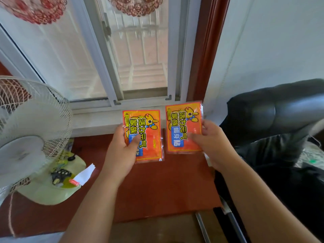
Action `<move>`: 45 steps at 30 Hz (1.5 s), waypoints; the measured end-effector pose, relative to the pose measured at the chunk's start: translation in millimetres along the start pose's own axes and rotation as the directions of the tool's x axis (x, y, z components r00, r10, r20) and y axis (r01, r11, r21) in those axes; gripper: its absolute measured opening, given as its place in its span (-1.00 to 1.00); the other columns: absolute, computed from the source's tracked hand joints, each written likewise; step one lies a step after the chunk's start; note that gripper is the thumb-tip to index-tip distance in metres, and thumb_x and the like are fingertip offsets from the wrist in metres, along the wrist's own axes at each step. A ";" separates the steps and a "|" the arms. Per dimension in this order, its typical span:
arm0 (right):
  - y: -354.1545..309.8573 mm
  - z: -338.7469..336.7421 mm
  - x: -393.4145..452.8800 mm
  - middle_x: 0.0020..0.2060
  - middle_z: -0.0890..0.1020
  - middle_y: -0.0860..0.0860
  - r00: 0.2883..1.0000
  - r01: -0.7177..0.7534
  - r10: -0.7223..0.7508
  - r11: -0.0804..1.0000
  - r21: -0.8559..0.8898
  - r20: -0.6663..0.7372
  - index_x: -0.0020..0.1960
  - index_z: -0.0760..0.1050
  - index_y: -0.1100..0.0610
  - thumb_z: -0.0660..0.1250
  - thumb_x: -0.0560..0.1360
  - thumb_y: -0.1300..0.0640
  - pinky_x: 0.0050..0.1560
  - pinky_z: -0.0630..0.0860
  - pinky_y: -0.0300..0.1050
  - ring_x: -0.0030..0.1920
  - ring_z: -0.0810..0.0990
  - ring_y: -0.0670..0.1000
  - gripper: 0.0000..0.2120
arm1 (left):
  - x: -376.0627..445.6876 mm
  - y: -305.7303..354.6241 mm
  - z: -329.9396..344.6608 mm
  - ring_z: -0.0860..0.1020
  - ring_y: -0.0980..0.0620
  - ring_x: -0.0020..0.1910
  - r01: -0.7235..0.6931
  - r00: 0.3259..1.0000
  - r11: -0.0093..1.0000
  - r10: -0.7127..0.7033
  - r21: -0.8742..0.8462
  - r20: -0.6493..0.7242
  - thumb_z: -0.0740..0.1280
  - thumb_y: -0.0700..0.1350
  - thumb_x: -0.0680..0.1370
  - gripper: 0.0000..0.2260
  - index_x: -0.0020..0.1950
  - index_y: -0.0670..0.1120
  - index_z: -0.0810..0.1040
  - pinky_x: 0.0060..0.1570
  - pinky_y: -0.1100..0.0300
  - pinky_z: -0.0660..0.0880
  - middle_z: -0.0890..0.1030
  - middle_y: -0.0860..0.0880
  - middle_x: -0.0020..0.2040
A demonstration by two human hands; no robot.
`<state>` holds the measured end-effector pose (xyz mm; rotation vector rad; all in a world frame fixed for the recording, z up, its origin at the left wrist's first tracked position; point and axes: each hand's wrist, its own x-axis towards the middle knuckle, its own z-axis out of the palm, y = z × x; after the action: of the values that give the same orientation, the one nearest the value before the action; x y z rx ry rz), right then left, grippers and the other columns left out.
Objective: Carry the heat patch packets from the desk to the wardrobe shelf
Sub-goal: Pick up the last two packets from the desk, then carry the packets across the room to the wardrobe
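Two orange heat patch packets with yellow borders and a cartoon animal are held up above the reddish-brown desk (pixel 166 190), in front of the window. My left hand (pixel 121 151) grips the left packet (pixel 149 127) by its lower left side, thumb across its front. My right hand (pixel 210 146) grips the right packet (pixel 182 123) by its right edge, thumb on its front. A second packet edge shows behind the left one. The wardrobe shelf is not in view.
A white table fan (pixel 29 130) stands on the desk at the left, with a slip of white paper (pixel 85 174) by its base. A black leather chair (pixel 273 120) stands close at the right. The window sill (pixel 98 120) runs behind the desk.
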<state>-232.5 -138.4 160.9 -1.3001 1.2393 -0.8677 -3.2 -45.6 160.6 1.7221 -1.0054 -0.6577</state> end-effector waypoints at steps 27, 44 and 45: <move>-51.8 -89.3 -45.4 -0.16 0.75 0.00 0.973 0.206 -0.215 0.973 -0.105 -0.086 0.08 0.51 0.05 0.35 0.65 0.15 -0.54 0.42 -0.19 -0.46 0.61 -0.14 -0.96 | -31.4 74.1 59.1 0.71 -0.07 -0.01 -0.086 0.994 0.976 0.098 -0.201 0.048 0.28 -0.18 0.67 -0.76 0.11 0.20 0.51 0.01 -0.12 0.64 0.71 0.02 0.02; -43.8 -98.2 -86.5 -0.01 0.78 -0.05 0.892 0.191 -0.207 0.978 -0.080 -0.401 0.05 0.59 -0.17 0.35 0.58 0.04 0.11 0.67 0.31 -0.01 0.78 0.10 -0.88 | -8.6 97.5 66.3 0.70 -0.05 -0.03 -0.101 0.941 0.946 0.191 -0.308 0.278 0.31 -0.17 0.65 -0.66 0.01 0.34 0.54 0.05 -0.20 0.63 0.72 0.15 -0.06; -42.7 -92.5 -92.0 -0.01 0.78 -0.05 0.881 0.188 -0.203 0.979 -0.078 -0.427 0.05 0.58 -0.19 0.35 0.58 0.03 0.11 0.67 0.31 -0.01 0.78 0.09 -0.88 | -6.3 96.4 62.1 0.71 -0.05 -0.03 -0.104 0.932 0.945 0.201 -0.310 0.301 0.31 -0.16 0.65 -0.66 0.03 0.35 0.54 0.04 -0.22 0.63 0.72 0.14 -0.05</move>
<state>-331.7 -74.8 231.2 -1.3169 1.4859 -1.3423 -87.0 -85.6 228.3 1.2862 -1.1955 -0.9601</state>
